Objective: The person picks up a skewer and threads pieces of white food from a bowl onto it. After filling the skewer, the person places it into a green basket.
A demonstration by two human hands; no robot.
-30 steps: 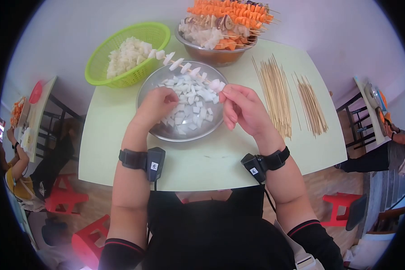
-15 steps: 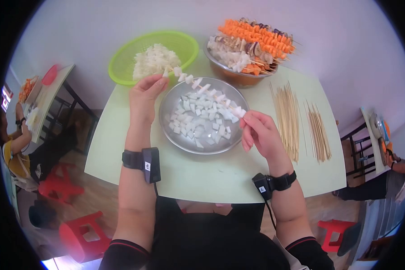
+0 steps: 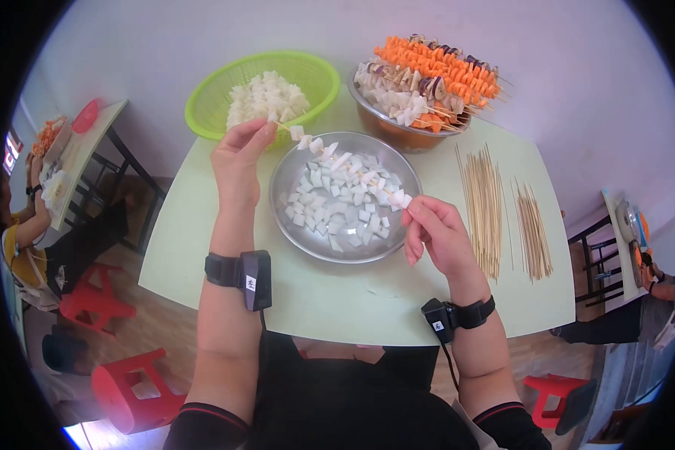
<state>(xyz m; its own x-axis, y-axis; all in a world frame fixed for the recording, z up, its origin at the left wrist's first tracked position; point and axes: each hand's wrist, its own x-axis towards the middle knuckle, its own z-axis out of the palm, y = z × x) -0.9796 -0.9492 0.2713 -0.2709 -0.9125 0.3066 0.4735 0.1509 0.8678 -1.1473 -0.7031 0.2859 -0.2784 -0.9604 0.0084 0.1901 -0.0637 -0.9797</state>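
Observation:
A bamboo skewer threaded with white vegetable pieces (image 3: pixel 343 161) slants across a round metal pan (image 3: pixel 280 217). My right hand (image 3: pixel 439 231) pinches the skewer at its lower right end, beside the last piece. At the upper left tip, my left hand (image 3: pixel 238 157) is closed, with thumb and forefinger on a small white vegetable piece (image 3: pixel 272 118). Loose white chunks (image 3: pixel 326 199) lie in the pan below. Just beyond my left fingers stands a green plastic basket (image 3: pixel 202 105) holding a heap of white pieces (image 3: pixel 266 97).
A metal bowl (image 3: pixel 375 112) piled with carrot, white and purple-edged skewers (image 3: pixel 439 71) stands at the back. Two groups of bare bamboo skewers (image 3: pixel 481 214) lie on the right of the table (image 3: pixel 337 315). Red stools (image 3: pixel 131 390) and other people (image 3: pixel 30 240) are off to the sides.
The view has shifted slightly. Both hands keep hold at the two ends of the loaded skewer, with the left fingers still at its upper left tip.

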